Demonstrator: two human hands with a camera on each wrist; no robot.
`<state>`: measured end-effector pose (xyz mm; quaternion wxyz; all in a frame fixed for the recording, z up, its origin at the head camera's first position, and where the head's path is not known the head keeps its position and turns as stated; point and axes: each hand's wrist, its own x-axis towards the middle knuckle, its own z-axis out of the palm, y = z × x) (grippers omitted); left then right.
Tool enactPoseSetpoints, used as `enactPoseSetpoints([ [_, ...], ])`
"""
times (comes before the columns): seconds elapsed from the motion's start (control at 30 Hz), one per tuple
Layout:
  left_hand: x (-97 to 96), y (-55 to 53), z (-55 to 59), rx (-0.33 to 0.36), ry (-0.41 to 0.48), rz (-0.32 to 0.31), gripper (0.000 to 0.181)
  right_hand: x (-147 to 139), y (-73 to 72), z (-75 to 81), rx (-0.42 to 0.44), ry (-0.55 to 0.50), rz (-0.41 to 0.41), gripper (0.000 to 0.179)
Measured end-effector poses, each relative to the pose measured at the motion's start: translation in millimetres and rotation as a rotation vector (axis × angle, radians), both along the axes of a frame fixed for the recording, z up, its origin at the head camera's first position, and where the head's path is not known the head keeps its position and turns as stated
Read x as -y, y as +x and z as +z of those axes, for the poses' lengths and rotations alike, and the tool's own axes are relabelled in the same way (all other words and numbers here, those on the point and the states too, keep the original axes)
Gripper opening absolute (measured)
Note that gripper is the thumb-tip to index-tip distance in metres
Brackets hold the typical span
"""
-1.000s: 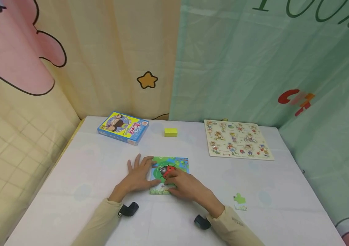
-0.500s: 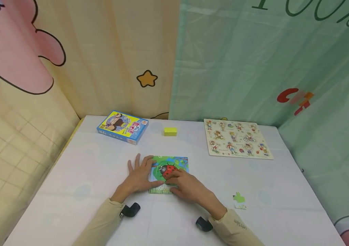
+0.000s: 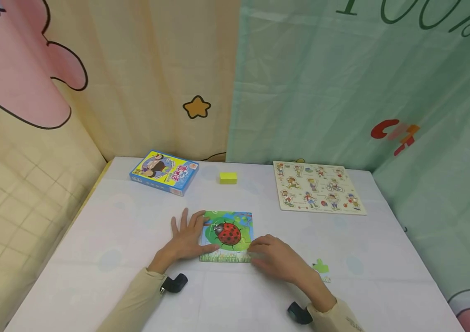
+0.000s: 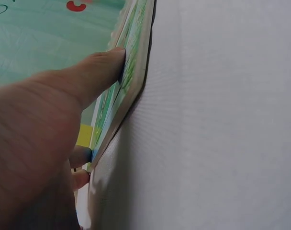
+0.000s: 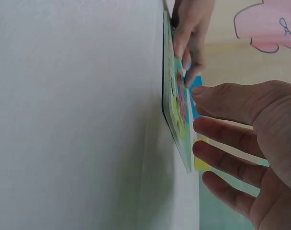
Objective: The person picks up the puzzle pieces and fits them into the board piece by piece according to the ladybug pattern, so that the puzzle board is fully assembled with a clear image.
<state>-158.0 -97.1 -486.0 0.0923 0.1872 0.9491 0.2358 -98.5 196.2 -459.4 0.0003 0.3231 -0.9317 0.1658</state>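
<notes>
A ladybug jigsaw puzzle [image 3: 228, 234] lies flat on the white table in front of the person. The left hand [image 3: 186, 238] is spread over its left side, thumb resting on the lower part and fingertips at the upper left edge. At the lower right corner of the puzzle is the right hand [image 3: 278, 258], its loosely bent fingers holding nothing. In the right wrist view, that right hand [image 5: 251, 143] shows spread, relaxed fingers apart from the board. A loose green and white puzzle piece [image 3: 320, 266] lies beyond the right wrist, partly covered by it.
A blue and yellow box [image 3: 164, 172] lies at the back left of the table [image 3: 106, 295]. Near the back middle is a small yellow block [image 3: 228, 178]. A board with children's figures [image 3: 318, 188] lies at the back right. Printed curtains hang behind and beside the table.
The right hand has moved right, off the ladybug picture to the puzzle's lower right corner, uncovering the ladybug. The left hand stays on the left side of the puzzle.
</notes>
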Motion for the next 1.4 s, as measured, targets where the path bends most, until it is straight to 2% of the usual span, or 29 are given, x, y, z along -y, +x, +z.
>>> enactPoseSetpoints([
  [0.23,1.7,0.9,-0.4,0.014,0.006,-0.002,0.092,-54.0,22.5,2.0,0.004,-0.003,-0.192,0.031],
  [0.4,2.7,1.7,-0.4,0.030,0.012,-0.003,0.092,-88.3,37.1,-2.1,0.078,0.020,-0.319,0.042],
  [0.57,3.8,3.3,-1.8,0.046,0.004,0.004,0.093,-114.2,46.9,-5.5,0.153,0.030,-0.391,0.051],
  [0.73,4.1,3.7,-4.5,0.060,-0.002,0.008,0.093,-129.4,51.9,-5.8,0.187,0.042,-0.399,0.052],
  [0.97,1.9,3.0,-3.2,0.048,0.024,-0.001,0.092,-138.8,54.4,-4.8,0.168,0.042,-0.388,0.044],
  [1.27,1.4,4.3,3.1,0.024,0.029,-0.018,0.089,-133.2,53.1,-3.3,0.117,0.034,-0.382,0.033],
  [1.4,1.1,4.3,4.2,0.015,0.034,-0.020,0.089,-125.5,46.9,-4.1,0.079,0.018,-0.337,0.029],
])
